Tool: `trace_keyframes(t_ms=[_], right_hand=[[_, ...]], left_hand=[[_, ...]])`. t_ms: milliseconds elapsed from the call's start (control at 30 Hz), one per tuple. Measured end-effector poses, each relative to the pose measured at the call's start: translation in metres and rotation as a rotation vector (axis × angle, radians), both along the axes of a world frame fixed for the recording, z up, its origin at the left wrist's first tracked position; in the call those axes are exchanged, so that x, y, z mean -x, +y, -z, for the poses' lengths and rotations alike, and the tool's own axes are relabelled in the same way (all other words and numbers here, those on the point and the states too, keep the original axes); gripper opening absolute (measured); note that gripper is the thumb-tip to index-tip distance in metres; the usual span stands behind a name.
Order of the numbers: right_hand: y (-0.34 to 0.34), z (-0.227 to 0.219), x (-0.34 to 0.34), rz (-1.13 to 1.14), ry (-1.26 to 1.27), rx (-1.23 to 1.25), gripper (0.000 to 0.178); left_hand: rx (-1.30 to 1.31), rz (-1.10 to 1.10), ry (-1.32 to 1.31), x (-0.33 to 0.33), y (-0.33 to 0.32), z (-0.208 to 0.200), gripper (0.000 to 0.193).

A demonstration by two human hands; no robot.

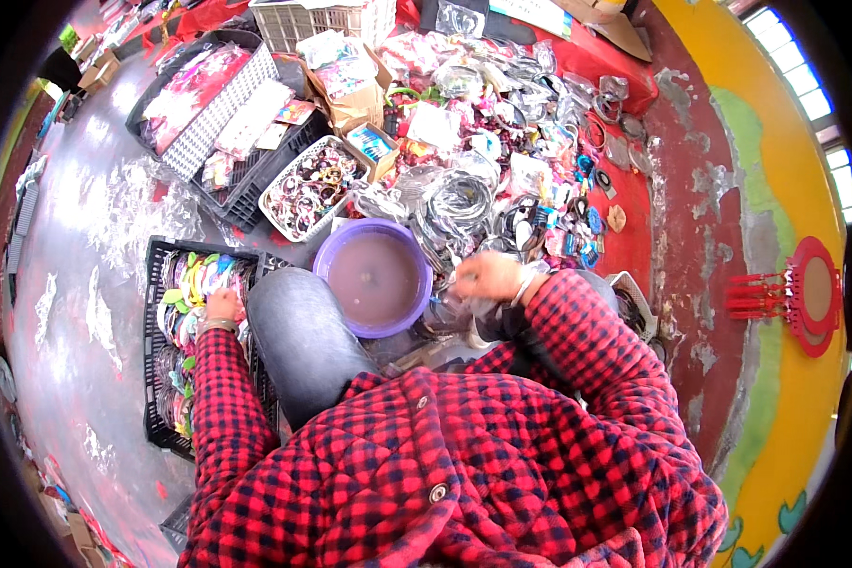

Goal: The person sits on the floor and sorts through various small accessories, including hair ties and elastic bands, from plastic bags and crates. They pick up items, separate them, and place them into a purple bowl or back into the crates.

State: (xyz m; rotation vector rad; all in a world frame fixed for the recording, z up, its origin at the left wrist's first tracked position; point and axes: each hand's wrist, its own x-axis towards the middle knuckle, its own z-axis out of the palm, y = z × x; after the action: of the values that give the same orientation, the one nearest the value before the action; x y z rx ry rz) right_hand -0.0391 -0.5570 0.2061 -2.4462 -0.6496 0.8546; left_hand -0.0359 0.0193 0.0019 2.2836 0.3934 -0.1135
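Observation:
My left hand (222,308) reaches into a black plastic crate (151,350) full of colourful hair bands (199,275), some with green leaf shapes. Its fingers are curled down among the bands, and what they pinch is hidden. In front of my right knee, my right hand (490,276) is closed, its fingers bent inward above some clear plastic wrapping (445,312). Whether it grips that wrapping cannot be made out. Between the hands stands a round purple basin (324,284) with cloudy liquid in it.
A white basket (279,213) of small hair ties stands beyond the basin. Behind it are black crates (246,204) and a cardboard box (355,104). A large heap of bagged hair accessories (483,142) covers the red cloth ahead. A painted wall (776,142) rises at right.

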Motion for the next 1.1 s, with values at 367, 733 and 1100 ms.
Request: trace_keyframes(t_ms=[367, 733, 1100], right_hand=[[-0.197, -0.019, -0.099, 0.398, -0.249, 0.138, 0.027], [-0.224, 0.174, -0.051, 0.068, -0.034, 0.391, 0.034], [-0.205, 0.224, -0.046, 0.342, 0.006, 0.491, 0.036]], left_hand=[[0.869, 0.056, -0.545, -0.020, -0.217, -0.324, 0.024], [0.734, 0.172, 0.175, -0.035, -0.341, -0.200, 0.024], [0.642, 0.342, 0.155, -0.042, -0.353, -0.185, 0.025]])
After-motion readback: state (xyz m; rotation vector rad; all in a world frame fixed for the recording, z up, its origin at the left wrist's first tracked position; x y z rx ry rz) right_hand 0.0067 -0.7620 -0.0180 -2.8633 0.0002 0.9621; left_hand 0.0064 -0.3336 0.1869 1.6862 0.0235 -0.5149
